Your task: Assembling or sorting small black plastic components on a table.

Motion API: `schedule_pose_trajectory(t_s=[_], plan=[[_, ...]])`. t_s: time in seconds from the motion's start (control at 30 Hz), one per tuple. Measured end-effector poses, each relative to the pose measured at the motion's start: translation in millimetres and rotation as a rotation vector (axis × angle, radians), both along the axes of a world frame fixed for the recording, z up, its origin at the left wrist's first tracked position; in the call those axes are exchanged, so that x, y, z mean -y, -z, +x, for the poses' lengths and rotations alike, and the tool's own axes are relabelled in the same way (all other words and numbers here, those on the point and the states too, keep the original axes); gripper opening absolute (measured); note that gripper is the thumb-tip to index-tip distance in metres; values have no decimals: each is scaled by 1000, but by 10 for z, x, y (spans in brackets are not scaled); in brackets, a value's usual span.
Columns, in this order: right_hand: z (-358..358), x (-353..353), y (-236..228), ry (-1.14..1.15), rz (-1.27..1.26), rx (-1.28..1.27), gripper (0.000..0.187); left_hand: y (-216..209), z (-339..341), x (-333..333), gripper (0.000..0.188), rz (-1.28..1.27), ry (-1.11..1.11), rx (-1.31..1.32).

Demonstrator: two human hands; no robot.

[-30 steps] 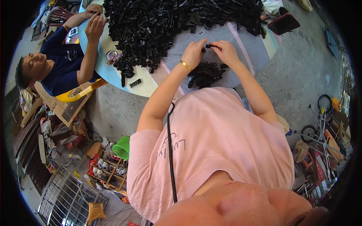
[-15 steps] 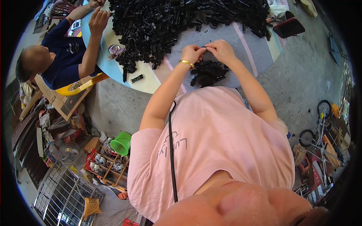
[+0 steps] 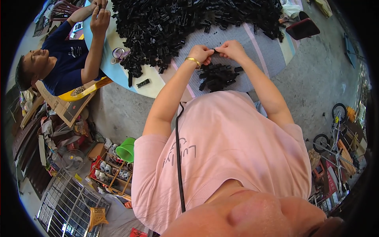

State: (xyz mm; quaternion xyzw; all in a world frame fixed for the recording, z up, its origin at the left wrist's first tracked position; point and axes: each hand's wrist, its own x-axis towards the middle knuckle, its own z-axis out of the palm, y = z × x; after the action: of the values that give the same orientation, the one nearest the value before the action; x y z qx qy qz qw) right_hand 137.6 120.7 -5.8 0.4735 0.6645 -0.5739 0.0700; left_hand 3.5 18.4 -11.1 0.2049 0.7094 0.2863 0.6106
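Observation:
Between the fingertips of both hands is a small black plastic part [image 3: 215, 51], mostly covered by the fingers. My left hand [image 3: 201, 54], with a gold bangle at its wrist, pinches one end. My right hand [image 3: 232, 49] pinches the other end. Just below them on the table lies a small pile of black plastic parts [image 3: 218, 78]. A far larger heap of the same black parts [image 3: 158, 29] spreads over the far side of the round table [image 3: 158, 85].
At the left a co-worker in a dark blue shirt [image 3: 71, 59] holds both hands up by the heap. Tape rolls [image 3: 118, 53] and one loose black part [image 3: 143, 83] lie near the table's left edge. A dark red phone-like object [image 3: 303, 29] is at the right edge.
Both my hands have shifted slightly, the left one a little leftward, and more of the black part shows between them. The co-worker's head has lifted and the co-worker's hands have moved slightly left.

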Motion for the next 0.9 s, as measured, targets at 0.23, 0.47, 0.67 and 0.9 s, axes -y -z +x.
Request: schedule_pose_trajectory(t_s=[0.23,0.47,0.67,0.9], plan=[[-56,-20,18,-261,238,172,38,-63,5,-67,22,-80,134,-124],[162,-307,143,42,184,-176,32,-2,-36,121,22,72,308,-163],[187,-694,82,-26,1255,-256,18,-256,-30,129,33,215,717,-618],[49,-602,38,-146,1263,-88,22,-159,-22,-383,35,292,69,-988]])
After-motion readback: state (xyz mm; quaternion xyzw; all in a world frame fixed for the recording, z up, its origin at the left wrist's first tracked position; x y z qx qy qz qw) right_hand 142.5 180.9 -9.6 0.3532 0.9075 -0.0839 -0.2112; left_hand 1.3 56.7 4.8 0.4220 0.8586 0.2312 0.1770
